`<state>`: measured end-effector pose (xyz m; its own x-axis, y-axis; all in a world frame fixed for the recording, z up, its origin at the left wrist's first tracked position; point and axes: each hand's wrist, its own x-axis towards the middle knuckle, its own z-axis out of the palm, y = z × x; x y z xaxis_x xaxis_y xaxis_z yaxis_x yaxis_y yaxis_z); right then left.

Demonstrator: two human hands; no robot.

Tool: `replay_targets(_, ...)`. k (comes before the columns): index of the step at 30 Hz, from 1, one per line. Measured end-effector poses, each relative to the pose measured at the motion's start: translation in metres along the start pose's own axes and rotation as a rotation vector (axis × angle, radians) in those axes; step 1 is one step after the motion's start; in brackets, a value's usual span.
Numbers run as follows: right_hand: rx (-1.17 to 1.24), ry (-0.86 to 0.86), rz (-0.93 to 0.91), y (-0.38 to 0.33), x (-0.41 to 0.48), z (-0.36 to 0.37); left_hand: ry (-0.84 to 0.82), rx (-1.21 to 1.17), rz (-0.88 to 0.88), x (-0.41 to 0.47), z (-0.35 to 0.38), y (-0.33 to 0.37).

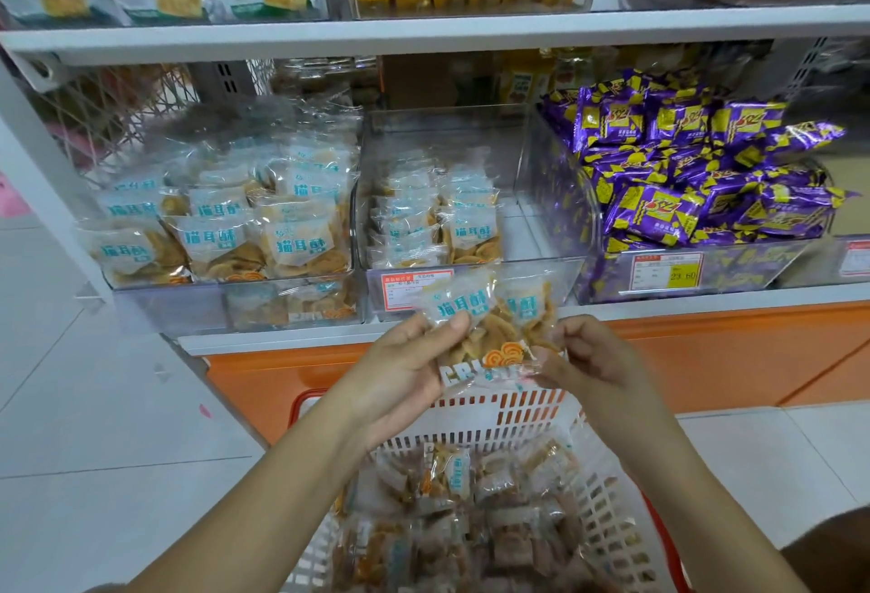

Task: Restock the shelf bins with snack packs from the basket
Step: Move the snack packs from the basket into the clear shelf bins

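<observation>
My left hand grips a clear snack pack with teal lettering and golden crisps, thumb across its front. Beside it my right hand pinches the lower edge of a second such pack, which partly overlaps the first. Both packs are held just in front of the middle clear shelf bin, which is partly filled with the same packs. The left bin is heaped with them. Below my arms stands a white basket with several more packs.
A bin of purple and yellow packs sits to the right. The upper shelf carries cracker bags and yellow packs. An orange cabinet base runs under the shelf. White floor tiles lie to the left.
</observation>
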<state>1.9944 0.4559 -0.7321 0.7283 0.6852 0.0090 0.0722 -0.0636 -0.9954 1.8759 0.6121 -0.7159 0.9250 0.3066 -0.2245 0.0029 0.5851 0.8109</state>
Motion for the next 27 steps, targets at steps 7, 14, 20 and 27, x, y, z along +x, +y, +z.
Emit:
replay_targets(7,-0.308,-0.166,0.056,-0.027,0.014,0.005,0.23,0.548,0.199,0.0,0.003,-0.004)
replay_targets(14,-0.269,-0.398,0.009,-0.076,0.052,0.019,0.266,0.569,0.454,0.002,0.008,0.027)
replay_targets(20,-0.193,-0.243,0.007,-0.1,0.119,0.001,0.478,1.312,0.584,0.0,-0.031,0.041)
replay_targets(27,-0.561,-0.187,0.06,-0.082,0.16,0.005,0.485,1.719,0.559,0.013,-0.045,0.026)
